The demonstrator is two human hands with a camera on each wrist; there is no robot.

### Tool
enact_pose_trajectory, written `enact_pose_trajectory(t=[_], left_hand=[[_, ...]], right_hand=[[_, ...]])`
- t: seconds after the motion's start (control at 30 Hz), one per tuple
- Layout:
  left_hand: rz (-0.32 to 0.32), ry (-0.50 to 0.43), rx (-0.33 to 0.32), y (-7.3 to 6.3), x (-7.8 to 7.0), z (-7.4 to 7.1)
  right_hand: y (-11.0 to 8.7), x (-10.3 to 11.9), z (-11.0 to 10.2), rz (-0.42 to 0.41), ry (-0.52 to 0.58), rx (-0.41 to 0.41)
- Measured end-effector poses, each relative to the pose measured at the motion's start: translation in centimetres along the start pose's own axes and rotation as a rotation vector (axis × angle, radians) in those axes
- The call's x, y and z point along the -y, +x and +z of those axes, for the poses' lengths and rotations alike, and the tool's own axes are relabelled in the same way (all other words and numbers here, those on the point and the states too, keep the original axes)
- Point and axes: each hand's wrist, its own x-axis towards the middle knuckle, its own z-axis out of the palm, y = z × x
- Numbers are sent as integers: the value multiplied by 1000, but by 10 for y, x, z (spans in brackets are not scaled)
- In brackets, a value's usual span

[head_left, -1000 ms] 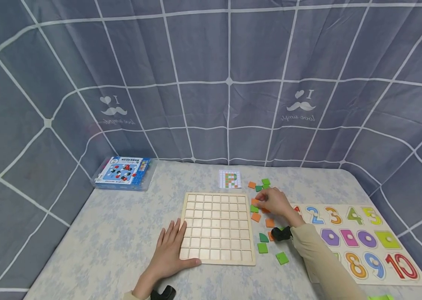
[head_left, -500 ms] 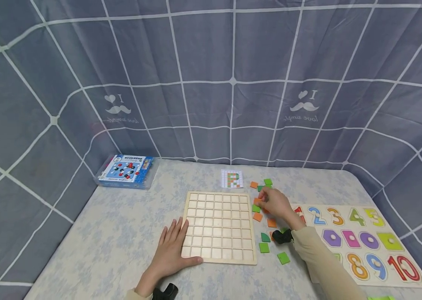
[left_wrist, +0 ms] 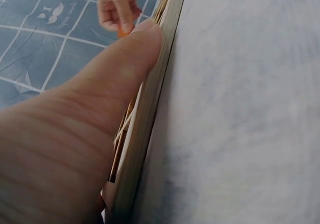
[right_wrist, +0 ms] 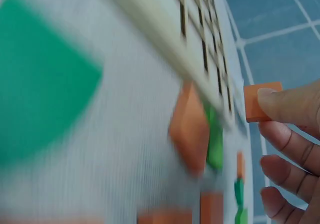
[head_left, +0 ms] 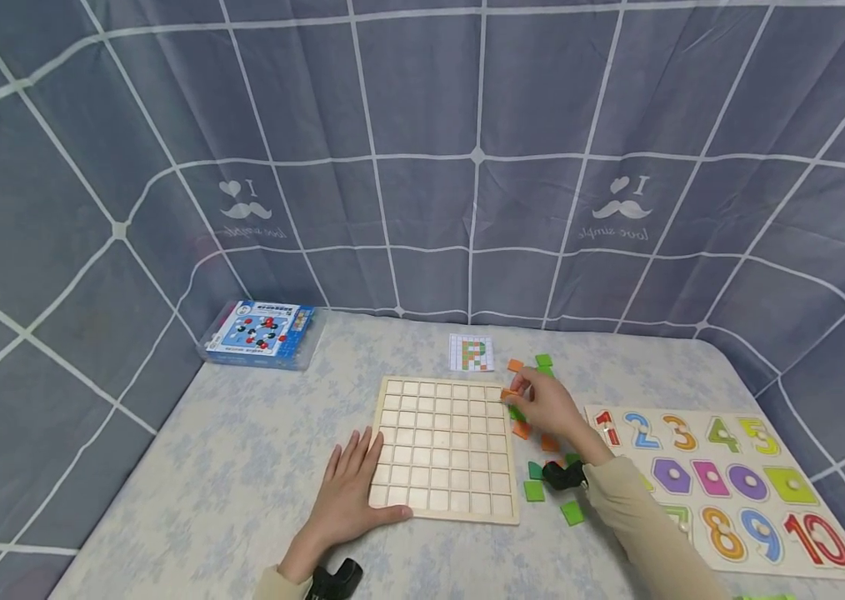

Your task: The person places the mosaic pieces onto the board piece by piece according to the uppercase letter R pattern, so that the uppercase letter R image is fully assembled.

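My right hand (head_left: 548, 406) pinches an orange square tile (right_wrist: 254, 104) between thumb and forefinger, raised at the upper right corner of a wooden grid board (head_left: 443, 517). In the right wrist view the other fingers curl loosely beneath the tile. My left hand (head_left: 347, 487) rests flat along the board's lower left edge, fingers spread, its thumb (left_wrist: 135, 47) on the near rim. The board's cells hold no tiles. Several loose orange and green tiles lie right of the board, among them a green square (head_left: 534, 491) and a dark green quarter-round (right_wrist: 45, 84).
Behind the board lies a small pattern card (head_left: 471, 353) with a coloured grid figure. A number puzzle board (head_left: 737, 508) takes up the right side, partly under my right forearm. At the back left stands a boxed kit (head_left: 261, 335). A gridded curtain (head_left: 422, 200) encloses the table.
My right hand has lifted the orange tile from among the loose pieces and shifted it left to the board's corner. My left hand stays on the board. The head view has shifted slightly.
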Motion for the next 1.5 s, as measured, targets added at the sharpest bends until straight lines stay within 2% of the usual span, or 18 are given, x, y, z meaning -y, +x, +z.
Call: enact_pose_trajectory(t=[0.23, 0.43, 0.8, 1.0, 1.4, 1.5], left_hand=[[11, 7, -11, 3, 0, 2], [12, 4, -9, 3, -1, 4], [6, 6, -13, 3, -2, 3], [1, 5, -14, 1, -3, 1], [-5, -2, -8, 1, -2, 2], [-5, 1, -5, 0, -1, 1]], right_hand=[[13, 27, 17, -118, 44, -9], [24, 46, 34, -154, 63, 24], [39, 61, 63, -102, 124, 85], [44, 67, 75, -116, 81, 73], [47, 75, 80, -111, 38, 93], [48, 75, 80, -112, -4, 99]])
